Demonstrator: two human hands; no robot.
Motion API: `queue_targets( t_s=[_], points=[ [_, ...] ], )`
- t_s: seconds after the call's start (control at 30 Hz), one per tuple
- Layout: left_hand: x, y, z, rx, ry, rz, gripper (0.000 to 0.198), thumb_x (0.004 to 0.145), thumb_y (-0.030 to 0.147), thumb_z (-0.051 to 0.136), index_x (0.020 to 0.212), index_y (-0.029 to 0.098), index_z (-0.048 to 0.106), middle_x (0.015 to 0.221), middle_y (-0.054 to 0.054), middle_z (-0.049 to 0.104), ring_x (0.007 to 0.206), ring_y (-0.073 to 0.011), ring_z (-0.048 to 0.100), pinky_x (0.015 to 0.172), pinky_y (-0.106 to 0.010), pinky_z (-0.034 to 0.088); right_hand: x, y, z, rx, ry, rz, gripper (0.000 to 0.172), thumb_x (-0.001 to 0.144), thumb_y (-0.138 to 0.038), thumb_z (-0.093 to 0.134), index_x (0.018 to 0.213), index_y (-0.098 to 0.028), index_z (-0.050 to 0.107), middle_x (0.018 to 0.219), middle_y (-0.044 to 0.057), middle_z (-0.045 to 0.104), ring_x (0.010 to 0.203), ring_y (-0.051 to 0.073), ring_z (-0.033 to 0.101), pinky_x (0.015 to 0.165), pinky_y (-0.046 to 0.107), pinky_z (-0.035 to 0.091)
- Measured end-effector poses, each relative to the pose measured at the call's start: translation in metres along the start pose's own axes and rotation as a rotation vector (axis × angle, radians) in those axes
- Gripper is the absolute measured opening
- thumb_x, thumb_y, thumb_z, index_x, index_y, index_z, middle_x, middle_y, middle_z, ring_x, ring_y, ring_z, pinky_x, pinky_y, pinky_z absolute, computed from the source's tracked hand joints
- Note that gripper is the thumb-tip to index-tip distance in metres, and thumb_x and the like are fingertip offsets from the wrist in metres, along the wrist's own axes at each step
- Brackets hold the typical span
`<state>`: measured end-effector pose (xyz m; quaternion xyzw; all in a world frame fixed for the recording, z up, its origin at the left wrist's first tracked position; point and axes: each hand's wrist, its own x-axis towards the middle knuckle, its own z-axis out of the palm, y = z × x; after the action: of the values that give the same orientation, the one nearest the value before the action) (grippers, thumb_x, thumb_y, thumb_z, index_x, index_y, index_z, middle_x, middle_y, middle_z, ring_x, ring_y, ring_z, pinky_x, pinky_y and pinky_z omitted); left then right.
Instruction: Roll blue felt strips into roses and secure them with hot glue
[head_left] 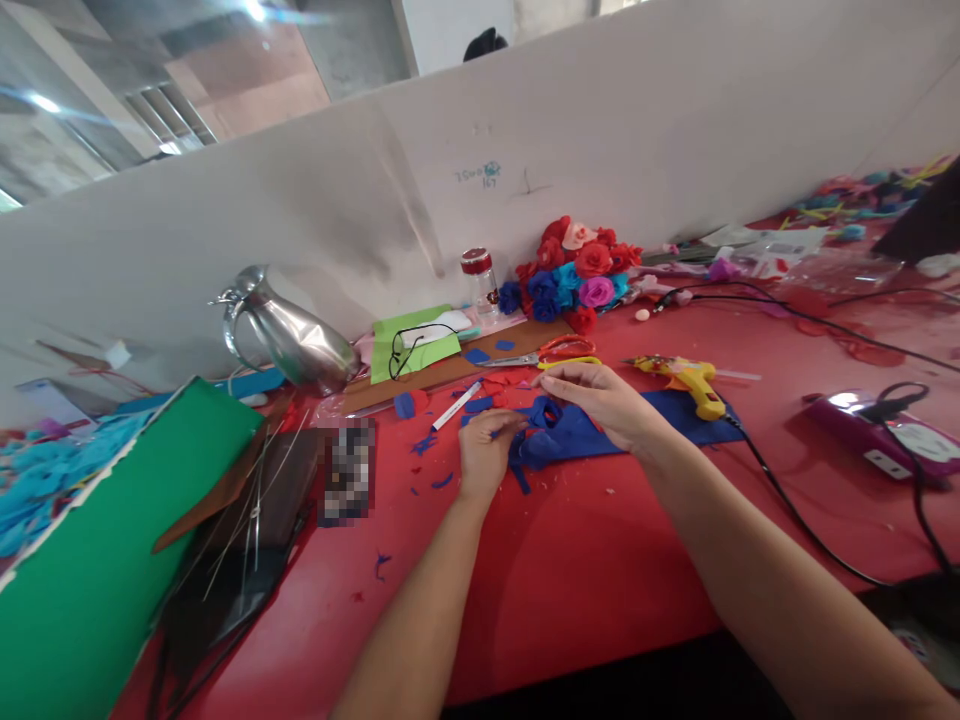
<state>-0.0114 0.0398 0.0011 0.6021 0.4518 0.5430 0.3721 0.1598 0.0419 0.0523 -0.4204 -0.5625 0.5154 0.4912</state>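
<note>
My left hand [489,448] is closed, its fingertips pinched at the left side of a dark blue flower [545,412] with curled petals. My right hand [600,398] is also closed, thumb and forefinger pinched just above the flower; whatever is between those tips is too small to make out. Beneath both lies a flat blue sheet [589,438], partly covered by the right hand. Scissors [521,359] with red and yellow handles rest just beyond the hands. Left of them are a white marker [457,406] and scattered blue scraps [442,481].
A yellow glue gun [694,385] with a black cord lies right, near a purple power strip [885,435]. Behind stand a glass jar [480,285] and a heap of flowers [574,268]. Leftward are glasses [405,350], a metal jug [289,335] and a green board [142,530].
</note>
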Motion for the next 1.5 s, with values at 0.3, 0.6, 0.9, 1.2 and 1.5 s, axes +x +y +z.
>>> queue_targets(
  t_s=[0.3,0.6,0.9,1.2,1.5],
  points=[
    [-0.002,-0.001,0.001,0.015,-0.041,-0.022,0.008,0.068,0.024,0.07,0.061,0.026,0.074,0.071,-0.002,0.074,0.072,-0.0196,0.067,0.077,-0.034,0.052,-0.001,0.0,0.0,0.053,-0.005,0.009,0.028,0.063,-0.039,0.076,0.08,-0.018,0.07,0.077,0.002,0.067,0.071,0.013,0.057,0.07,0.029,0.045],
    [0.017,-0.006,-0.019,-0.285,0.506,-0.178,0.021,0.059,0.031,0.077,0.072,0.016,0.071,0.07,0.0,0.069,0.073,-0.0145,0.063,0.078,-0.03,0.049,0.005,0.003,-0.012,0.065,0.41,-0.076,0.008,0.058,-0.022,0.053,0.062,-0.02,0.06,0.061,0.001,0.056,0.055,0.012,0.044,0.054,0.027,0.034],
    [0.026,-0.016,-0.036,-0.367,0.765,-0.211,0.028,0.061,0.037,0.076,0.074,0.015,0.065,0.068,0.001,0.063,0.068,-0.0106,0.06,0.071,-0.025,0.047,-0.001,0.012,-0.001,-0.435,0.249,-0.075,0.018,0.065,-0.023,0.049,0.064,-0.021,0.066,0.048,-0.003,0.049,0.044,0.011,0.038,0.049,0.027,0.028],
    [0.014,-0.004,-0.022,-0.17,0.551,-0.042,0.017,0.069,0.032,0.07,0.071,0.016,0.064,0.067,0.001,0.064,0.066,-0.0117,0.059,0.067,-0.023,0.046,0.006,0.03,-0.006,-0.855,-0.232,-0.107,0.022,0.069,-0.023,0.064,0.089,-0.021,0.072,0.086,0.005,0.073,0.081,0.022,0.066,0.074,0.031,0.047],
    [0.002,0.001,-0.002,-0.322,0.385,-0.249,0.017,0.07,0.03,0.069,0.067,0.018,0.058,0.056,0.004,0.056,0.055,-0.0096,0.054,0.059,-0.022,0.041,0.006,0.04,-0.003,-0.999,-0.496,-0.078,0.013,0.068,-0.022,0.066,0.081,-0.02,0.066,0.088,0.006,0.07,0.086,0.024,0.063,0.076,0.032,0.046]
  ],
)
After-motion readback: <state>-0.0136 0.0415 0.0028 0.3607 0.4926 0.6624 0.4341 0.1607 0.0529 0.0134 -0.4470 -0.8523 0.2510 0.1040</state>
